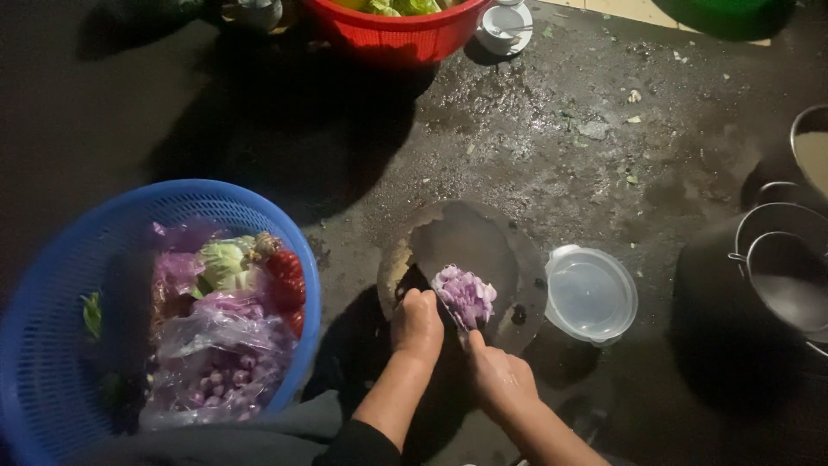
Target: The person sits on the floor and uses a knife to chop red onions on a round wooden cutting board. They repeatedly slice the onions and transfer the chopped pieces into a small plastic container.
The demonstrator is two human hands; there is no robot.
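The left hand (417, 324) rests low on a round dark chopping board (470, 246) at centre frame, fingers curled together and pressed down just left of a pile of chopped purple onion (466, 295); whether they touch the pile cannot be told. The right hand (498, 378), below and right of the pile, is closed around what appears to be a knife handle, with the dark blade (457, 321) running up under the onion; the blade is hard to make out. Just right of the board sits a clear plastic container (592, 295). At lower left stands a blue basket (52, 362) holding bagged vegetables. A red basket (392, 34) occupies the upper centre edge, a small white cup (504, 26) beside it. Metal pots (789, 267) line the right edge. The wet dark floor (552, 147) carries scattered scraps.
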